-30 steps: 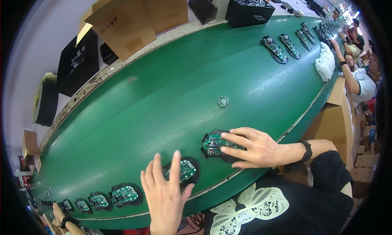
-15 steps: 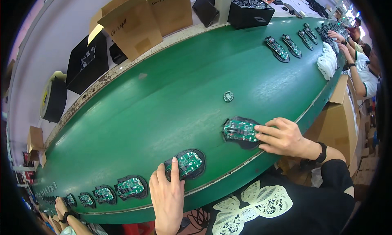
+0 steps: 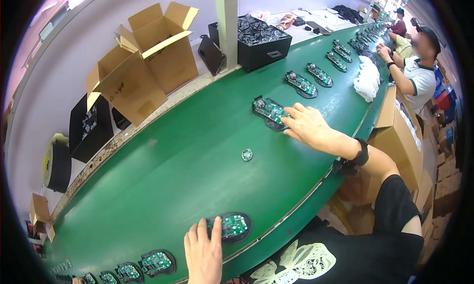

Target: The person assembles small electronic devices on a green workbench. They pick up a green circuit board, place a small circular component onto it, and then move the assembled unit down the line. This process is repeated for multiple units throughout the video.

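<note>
With fingers and thumb closed on the near end of a black mouse base with a green circuit board (image 3: 266, 110), my right hand (image 3: 308, 128) reaches far out over the green belt (image 3: 187, 170). My left hand (image 3: 205, 249) has its fingers stretched out, their tips resting on the left end of another mouse base (image 3: 236, 227) near the belt's front edge. Between the two hands lies a small round spoked wheel (image 3: 247, 154), touched by neither.
Mouse bases line the belt at lower left (image 3: 157, 262) and far right (image 3: 301, 83). White pieces (image 3: 367, 79) sit near a co-worker (image 3: 419, 69). Cartons (image 3: 131, 84), a black parts bin (image 3: 264, 44) and a post (image 3: 227, 27) stand along the back ledge. An open carton (image 3: 395, 131) is at right.
My right hand has moved away and up the belt, taking its mouse base beyond the spoked wheel. The left hand stays on its mouse base. The whole view has shifted toward the right.
</note>
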Motion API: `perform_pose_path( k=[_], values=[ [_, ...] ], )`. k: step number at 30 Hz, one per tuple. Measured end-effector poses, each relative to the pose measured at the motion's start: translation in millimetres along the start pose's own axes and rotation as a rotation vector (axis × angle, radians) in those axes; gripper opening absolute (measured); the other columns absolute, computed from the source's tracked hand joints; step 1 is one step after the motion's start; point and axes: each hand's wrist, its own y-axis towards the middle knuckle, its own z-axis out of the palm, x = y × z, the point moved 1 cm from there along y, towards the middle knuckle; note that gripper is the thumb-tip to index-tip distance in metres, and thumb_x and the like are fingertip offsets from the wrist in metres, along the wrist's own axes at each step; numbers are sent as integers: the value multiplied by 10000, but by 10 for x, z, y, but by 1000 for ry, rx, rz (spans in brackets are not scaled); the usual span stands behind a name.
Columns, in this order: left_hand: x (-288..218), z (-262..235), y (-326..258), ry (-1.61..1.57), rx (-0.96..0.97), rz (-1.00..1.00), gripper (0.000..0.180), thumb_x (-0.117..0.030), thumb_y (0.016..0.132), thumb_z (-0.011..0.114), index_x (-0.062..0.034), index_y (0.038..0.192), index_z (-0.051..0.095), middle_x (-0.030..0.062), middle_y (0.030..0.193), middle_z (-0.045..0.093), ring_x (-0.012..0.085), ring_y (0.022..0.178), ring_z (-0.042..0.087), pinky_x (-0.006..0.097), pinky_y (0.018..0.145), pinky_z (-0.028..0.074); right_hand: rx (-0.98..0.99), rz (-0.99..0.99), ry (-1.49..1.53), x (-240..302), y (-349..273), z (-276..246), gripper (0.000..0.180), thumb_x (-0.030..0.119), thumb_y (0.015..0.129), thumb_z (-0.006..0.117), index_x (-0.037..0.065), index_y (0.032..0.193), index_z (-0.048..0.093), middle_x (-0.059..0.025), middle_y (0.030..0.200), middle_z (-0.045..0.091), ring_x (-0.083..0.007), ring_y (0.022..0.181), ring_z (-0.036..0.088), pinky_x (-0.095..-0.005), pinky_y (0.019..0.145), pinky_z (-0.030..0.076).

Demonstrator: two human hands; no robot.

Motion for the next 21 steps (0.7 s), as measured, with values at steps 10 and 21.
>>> perform_pose_path(
  k=[10, 21],
  values=[
    [-49, 93, 452, -99, -90, 174, 654, 63, 776, 568, -222, 1364, 590, 168, 1415, 500, 398, 1277, 473, 505, 1064, 400, 90, -312, 348, 689, 323, -11, 373, 68, 809, 590, -40, 1165, 610, -121, 1093, 578, -280, 1024, 598, -356, 746, 584],
    [-45, 194, 186, -35, -67, 60, 622, 14, 790, 585, -253, 1351, 606, 302, 1412, 449, 443, 1306, 435, 572, 1078, 370, 98, -187, 598, 619, 405, -104, 310, 203, 822, 756, 36, 1077, 700, -116, 980, 688, -291, 899, 676, -391, 775, 552]
  ],
)
